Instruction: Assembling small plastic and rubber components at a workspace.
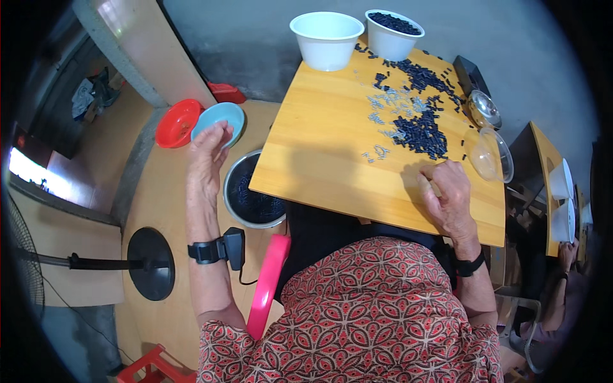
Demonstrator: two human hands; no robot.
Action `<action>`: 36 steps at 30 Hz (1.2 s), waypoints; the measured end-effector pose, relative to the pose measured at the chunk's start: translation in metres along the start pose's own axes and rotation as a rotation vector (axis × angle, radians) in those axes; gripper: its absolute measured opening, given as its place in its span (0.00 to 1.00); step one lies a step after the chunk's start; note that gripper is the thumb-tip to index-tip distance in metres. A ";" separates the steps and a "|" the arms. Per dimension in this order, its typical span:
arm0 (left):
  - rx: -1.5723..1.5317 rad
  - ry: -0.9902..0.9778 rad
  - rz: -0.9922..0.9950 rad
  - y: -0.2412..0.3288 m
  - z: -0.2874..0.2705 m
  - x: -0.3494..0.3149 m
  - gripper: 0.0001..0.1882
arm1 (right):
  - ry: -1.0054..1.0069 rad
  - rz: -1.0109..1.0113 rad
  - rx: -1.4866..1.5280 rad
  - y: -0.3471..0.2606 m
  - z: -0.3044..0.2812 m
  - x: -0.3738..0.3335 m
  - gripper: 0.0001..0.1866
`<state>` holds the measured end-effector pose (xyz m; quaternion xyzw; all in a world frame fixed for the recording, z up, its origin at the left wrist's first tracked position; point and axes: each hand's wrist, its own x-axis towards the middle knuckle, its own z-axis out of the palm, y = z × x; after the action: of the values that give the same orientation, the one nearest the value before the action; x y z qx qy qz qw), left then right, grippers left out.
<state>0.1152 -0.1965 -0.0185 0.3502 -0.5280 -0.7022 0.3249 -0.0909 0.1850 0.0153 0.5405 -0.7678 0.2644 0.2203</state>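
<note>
Best done by dragging a few dark small parts [420,133] at a time from the heap at 1 o'clock on the table [319,153], keeping grey ones apart. Right hand [449,195] curled, knuckles down on the wood just below the heap, possibly pinching a piece; too small to tell. Left hand [209,156] raised off-table at 10 o'clock, fingers loosely open, near the blue bowl [223,118], above a steel basin [250,198].

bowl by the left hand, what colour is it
Light blue bowl, beside a red bowl; seen in the head view.

Bright, even daylight; sharp centre, fisheye bending, dark vignetted rim.
</note>
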 end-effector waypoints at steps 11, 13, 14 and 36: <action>-0.098 -1.078 0.594 0.114 0.138 -0.136 0.13 | -0.085 0.034 0.037 0.012 0.008 -0.013 0.04; -0.333 -1.413 0.620 0.118 0.159 -0.154 0.16 | -0.070 -0.015 0.031 0.014 0.011 -0.016 0.04; -0.331 -1.419 0.620 0.122 0.161 -0.156 0.16 | -0.062 -0.066 0.024 0.015 0.012 -0.015 0.04; -0.621 -1.875 0.997 0.134 0.185 -0.165 0.26 | -0.094 0.008 0.104 0.009 0.018 -0.012 0.06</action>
<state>0.0617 0.0041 0.1729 -0.6691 -0.4475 -0.5818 0.1164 -0.0962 0.1845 -0.0073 0.5600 -0.7646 0.2791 0.1548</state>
